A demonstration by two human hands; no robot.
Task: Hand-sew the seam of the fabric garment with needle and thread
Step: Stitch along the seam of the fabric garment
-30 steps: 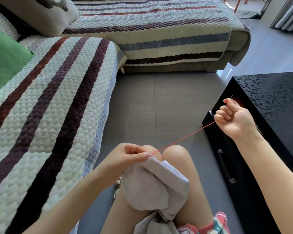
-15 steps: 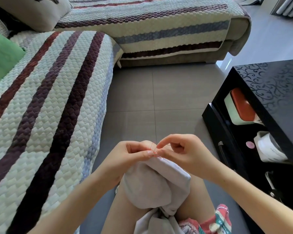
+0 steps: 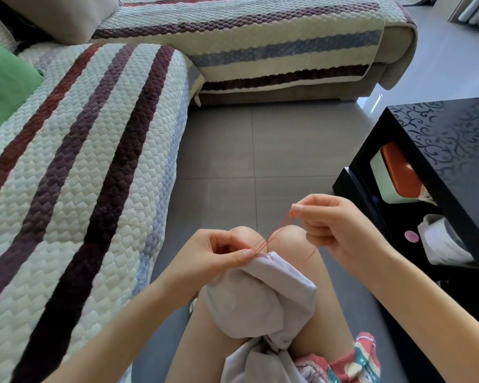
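A pale grey fabric garment (image 3: 257,299) lies bunched over my knees. My left hand (image 3: 216,254) pinches its top edge at the seam between thumb and forefinger. Red thread (image 3: 274,233) runs in loose loops from that seam up to my right hand (image 3: 332,228), which pinches the thread's upper end between thumb and forefinger a little above and right of the fabric. A slack strand curves down below the right hand. The needle itself is too small to make out.
A striped quilted sofa (image 3: 80,175) fills the left and back. A black patterned table (image 3: 448,150) stands at the right, with an orange-lidded box (image 3: 396,172) and white items on its lower shelf. Grey tiled floor (image 3: 260,150) lies ahead of my knees.
My right hand came from a far-right taut pull back to the seam, and now has lifted up and right again, drawing loose thread loops. My left hand stayed on the fabric edge.
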